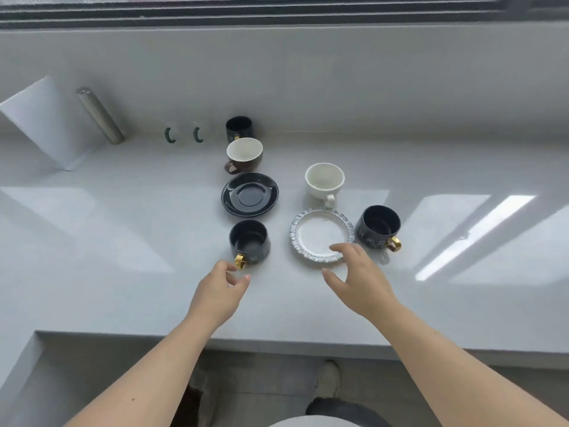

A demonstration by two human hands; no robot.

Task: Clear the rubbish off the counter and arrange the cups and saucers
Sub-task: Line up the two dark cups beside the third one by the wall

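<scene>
A dark cup with a gold handle (250, 241) stands near me on the white counter (123, 241). My left hand (220, 291) hovers just below its handle, fingers apart and holding nothing. My right hand (358, 277) reaches over the near edge of a clear glass saucer (320, 234), open and empty. A second dark gold-handled cup (380, 228) sits to the right of that saucer. Behind them are a white cup (324, 181), a black saucer (250, 194), a brown cup with a white inside (244, 155) and a third dark cup (239, 128).
Two clear glass mugs with green handles (184, 134) stand at the back wall. Further left a metal cylinder (100, 115) leans there beside a white sheet (43, 121). The counter's front edge (277, 343) runs below my hands, with a step down at the left.
</scene>
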